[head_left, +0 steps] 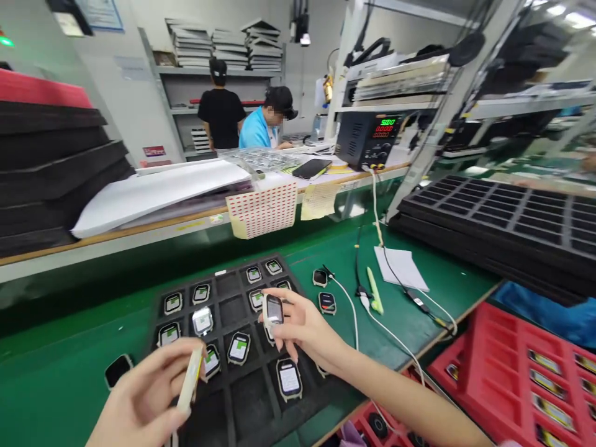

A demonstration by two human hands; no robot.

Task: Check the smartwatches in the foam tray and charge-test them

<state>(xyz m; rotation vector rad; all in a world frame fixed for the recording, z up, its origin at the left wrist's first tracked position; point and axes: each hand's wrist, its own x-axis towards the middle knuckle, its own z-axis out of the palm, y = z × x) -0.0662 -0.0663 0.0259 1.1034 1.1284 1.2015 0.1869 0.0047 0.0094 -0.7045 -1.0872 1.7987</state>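
My left hand (135,397) pinches a cream watch case (189,380) between thumb and fingers, turned edge-on, with a yellow strip along one side. In my right hand (305,326) is a smartwatch (273,309) without a strap, its screen tilted up and lit. Both hands are over a black foam tray (254,406) divided into compartments. Several strapless smartwatches lie in it, among them one with a white page on its screen (289,377) and one showing a green patch (239,347). My fingers hide parts of some watches beneath them.
Two more watches (326,303) lie right of the tray, near white cables (356,310) and a green pen-like tool (374,290). A dark-screened watch (118,370) lies left. Red trays (493,372) and stacked black trays (493,211) stand right. A power supply (367,141) sits on the shelf; two people are beyond.
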